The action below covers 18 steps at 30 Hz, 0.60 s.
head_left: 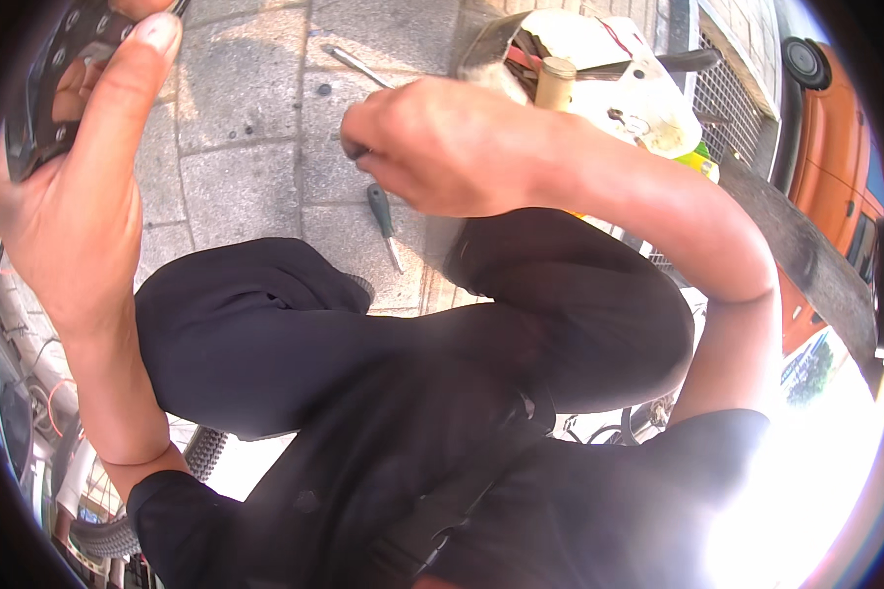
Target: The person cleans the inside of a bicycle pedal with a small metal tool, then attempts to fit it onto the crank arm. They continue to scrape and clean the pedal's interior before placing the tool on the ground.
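My left hand (83, 216) is raised at the upper left, its thumb and fingers closed round a glossy black part with round spots along its edges (44, 123). The frame's rim cuts this part off, and I cannot tell its kind. My right hand (447, 147) is closed in front of my knees, above the paving. Something small and dark shows at its fingertips, too little to name. Just below that hand lies a screwdriver (379, 208) with a dark green handle, its shaft toward me. A metal tool (354, 64) on the ground is partly hidden behind the right hand.
Beyond my right forearm stands a cut-open whitish container (658, 108) with tools and a tan cylinder (557, 83). A metal grating (727, 79) and a dark beam (805, 245) lie to the right. An orange vehicle (830, 147) is farther off. Bicycle tyres (108, 538) show at lower left.
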### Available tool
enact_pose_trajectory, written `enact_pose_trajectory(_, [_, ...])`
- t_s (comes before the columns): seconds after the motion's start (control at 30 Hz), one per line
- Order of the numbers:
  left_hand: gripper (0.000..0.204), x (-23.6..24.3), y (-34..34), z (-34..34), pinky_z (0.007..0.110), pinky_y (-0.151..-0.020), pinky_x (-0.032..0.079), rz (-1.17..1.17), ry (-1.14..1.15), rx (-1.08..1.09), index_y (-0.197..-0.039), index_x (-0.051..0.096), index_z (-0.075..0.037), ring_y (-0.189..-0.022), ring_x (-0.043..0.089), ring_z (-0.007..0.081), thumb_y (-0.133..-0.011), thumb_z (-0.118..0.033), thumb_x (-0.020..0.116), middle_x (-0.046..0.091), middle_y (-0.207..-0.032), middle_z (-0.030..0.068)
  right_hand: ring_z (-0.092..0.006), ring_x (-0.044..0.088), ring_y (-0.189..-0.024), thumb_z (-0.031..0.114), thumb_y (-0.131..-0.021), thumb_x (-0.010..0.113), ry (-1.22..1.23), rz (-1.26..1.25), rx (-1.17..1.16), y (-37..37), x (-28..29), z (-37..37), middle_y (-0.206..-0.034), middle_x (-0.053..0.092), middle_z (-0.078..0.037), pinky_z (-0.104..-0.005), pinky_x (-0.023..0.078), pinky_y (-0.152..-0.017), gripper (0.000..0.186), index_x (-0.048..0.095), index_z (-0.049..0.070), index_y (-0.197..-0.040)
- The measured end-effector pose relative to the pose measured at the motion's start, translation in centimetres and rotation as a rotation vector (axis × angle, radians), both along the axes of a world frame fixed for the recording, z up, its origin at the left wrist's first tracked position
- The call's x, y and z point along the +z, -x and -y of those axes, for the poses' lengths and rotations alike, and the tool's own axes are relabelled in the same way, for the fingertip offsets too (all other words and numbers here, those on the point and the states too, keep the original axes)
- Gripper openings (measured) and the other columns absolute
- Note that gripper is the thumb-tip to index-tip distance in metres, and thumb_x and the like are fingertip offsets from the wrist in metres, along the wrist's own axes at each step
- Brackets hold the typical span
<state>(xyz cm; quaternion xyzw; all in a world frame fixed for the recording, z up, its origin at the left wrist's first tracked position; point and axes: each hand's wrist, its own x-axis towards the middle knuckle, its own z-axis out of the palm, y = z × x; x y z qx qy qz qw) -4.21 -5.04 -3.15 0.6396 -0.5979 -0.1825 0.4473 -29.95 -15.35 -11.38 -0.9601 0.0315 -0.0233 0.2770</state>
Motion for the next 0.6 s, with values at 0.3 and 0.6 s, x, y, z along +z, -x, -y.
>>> enact_pose_trajectory(0.3, [0.019, -0.5, 1.9, 0.4, 0.033, -0.105, 0.049, -0.105, -0.064, -0.115, -0.121, 0.066, 0.004, -0.118, 0.065, 0.0197, -0.102, 0.006, 0.061, 0.071, -0.118, 0.0118, -0.0290, 0.074, -0.077, 0.000, -0.094, 0.069, -0.064, -0.444, -0.661, 16.3, 13.9, 0.3, -0.091, 0.075, -0.016, -0.0362, 0.057, -0.070, 0.022, 0.071, 0.002, -0.116])
enact_pose_trajectory(0.6, [0.022, -2.6, 1.4, 1.2, 0.037, -0.111, 0.047, -0.186, -0.121, -0.144, -0.123, 0.066, 0.007, -0.123, 0.064, 0.0233, -0.101, 0.006, 0.062, 0.071, -0.121, 0.0148, -0.0258, 0.076, -0.079, 0.013, -0.100, 0.068, -0.190, -0.179, -1.382, 30.7, -6.8, -6.5, -0.088, 0.074, -0.020, -0.0338, 0.057, -0.072, 0.020, 0.073, 0.004, -0.118])
